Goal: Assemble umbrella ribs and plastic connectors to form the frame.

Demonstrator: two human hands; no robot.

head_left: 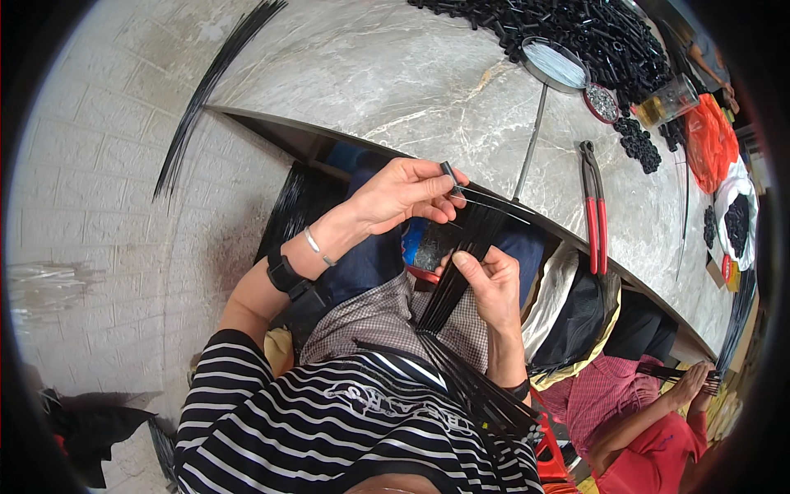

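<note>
My left hand is above my lap near the table edge, its thumb and fingers pinching a short black tube-like piece. Thin pale wire stretches from beside that piece toward the right. Lower and to the right, my right hand is closed around a bundle of thin black rods. The bundle slants across my lap, with its lower end fanning out against my striped shirt. Its upper end lies close to the table edge and the wire.
On the stone-patterned table lie red-handled pliers, a round dish of pale wires, a grey rod and a pile of black tubes. A glass jar lies tilted. Another person's hand holds dark rods at lower right.
</note>
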